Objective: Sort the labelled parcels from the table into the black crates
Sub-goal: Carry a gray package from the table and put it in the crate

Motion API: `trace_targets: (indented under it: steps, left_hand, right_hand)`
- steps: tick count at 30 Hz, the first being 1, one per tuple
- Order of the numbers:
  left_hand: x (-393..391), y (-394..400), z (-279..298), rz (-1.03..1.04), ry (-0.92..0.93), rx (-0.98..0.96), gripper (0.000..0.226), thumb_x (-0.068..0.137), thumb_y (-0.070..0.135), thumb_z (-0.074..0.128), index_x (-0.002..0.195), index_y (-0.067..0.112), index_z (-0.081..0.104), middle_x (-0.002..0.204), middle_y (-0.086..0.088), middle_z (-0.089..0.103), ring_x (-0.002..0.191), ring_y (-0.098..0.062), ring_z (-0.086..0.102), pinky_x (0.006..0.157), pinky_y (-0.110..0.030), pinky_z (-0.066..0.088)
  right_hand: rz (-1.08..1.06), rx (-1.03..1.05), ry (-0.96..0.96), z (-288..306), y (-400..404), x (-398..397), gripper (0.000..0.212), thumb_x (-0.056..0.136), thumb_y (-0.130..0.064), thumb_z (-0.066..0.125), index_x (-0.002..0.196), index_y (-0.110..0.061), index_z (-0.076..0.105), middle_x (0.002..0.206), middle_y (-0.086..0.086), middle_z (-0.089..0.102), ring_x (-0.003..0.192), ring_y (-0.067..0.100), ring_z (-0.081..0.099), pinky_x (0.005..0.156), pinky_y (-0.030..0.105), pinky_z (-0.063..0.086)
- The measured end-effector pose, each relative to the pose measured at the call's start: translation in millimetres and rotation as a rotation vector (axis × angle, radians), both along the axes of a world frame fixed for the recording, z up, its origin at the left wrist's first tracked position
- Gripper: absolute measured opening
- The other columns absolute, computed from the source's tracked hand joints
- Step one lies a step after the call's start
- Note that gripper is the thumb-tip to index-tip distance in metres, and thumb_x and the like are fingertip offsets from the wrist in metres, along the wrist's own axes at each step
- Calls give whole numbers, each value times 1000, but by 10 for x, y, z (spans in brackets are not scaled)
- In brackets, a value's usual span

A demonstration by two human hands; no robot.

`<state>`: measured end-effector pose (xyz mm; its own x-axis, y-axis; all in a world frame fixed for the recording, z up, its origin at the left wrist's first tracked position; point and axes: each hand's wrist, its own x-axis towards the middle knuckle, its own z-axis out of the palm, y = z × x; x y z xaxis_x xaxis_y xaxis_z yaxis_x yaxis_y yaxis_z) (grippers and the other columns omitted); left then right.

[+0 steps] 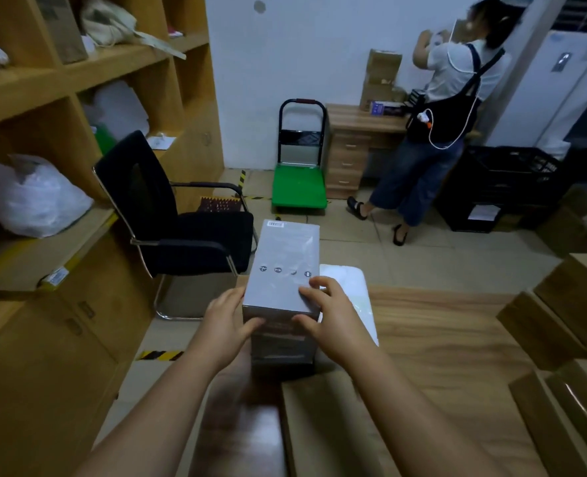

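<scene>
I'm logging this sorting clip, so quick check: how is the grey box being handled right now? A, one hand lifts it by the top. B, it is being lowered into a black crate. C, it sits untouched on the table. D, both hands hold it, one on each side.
D: the left hand and right hand grip the near end of the grey box from either side, over the table.
</scene>
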<state>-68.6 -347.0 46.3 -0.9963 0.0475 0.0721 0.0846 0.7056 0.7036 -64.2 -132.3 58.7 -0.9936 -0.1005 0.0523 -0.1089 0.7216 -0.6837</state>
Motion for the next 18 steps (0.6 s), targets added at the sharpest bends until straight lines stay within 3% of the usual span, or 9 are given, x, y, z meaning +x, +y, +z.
trace_targets:
  steps: [5, 8, 12, 15, 18]
  left_hand:
    - [-94, -100, 116, -69, 13, 170, 69, 90, 34, 64, 146, 49, 25, 152, 8, 28, 137, -20, 30, 108, -49, 38]
    - [-131, -56, 223, -99, -12, 176, 70, 90, 35, 64, 142, 59, 24, 157, 15, 12, 141, -19, 24, 112, -46, 34]
    - [-101, -6, 220, -78, 82, 158, 80, 82, 24, 75, 147, 40, 31, 150, 11, 23, 133, -13, 33, 107, -29, 33]
    - [-56, 47, 186, -34, 76, 241, 83, 77, 22, 81, 146, 30, 35, 138, 12, 37, 119, -7, 45, 98, -30, 48]
    - [-55, 117, 173, -43, 138, 218, 67, 76, 17, 81, 136, 21, 52, 139, 10, 42, 118, -7, 48, 101, -34, 48]
  right_hand:
    - [-71, -231, 13, -41, -106, 23, 48, 91, -21, 72, 137, -18, 58, 143, -9, 43, 132, 9, 44, 113, 30, 40]
    - [-74, -330, -55, -101, -152, 77, 45, 91, -11, 71, 133, -19, 57, 144, -5, 47, 133, 16, 48, 113, 34, 40]
    - [-117, -334, -18, -69, -44, 76, 42, 92, -13, 68, 131, -23, 57, 135, -8, 53, 128, 15, 51, 103, 29, 44]
    - [-192, -282, 63, 62, 37, 18, 46, 93, -34, 67, 136, -24, 57, 135, -10, 54, 125, 9, 50, 101, 25, 39]
    - [-188, -339, 8, 222, 30, -44, 56, 93, -53, 60, 143, -30, 50, 142, -8, 49, 127, 12, 49, 105, 37, 45]
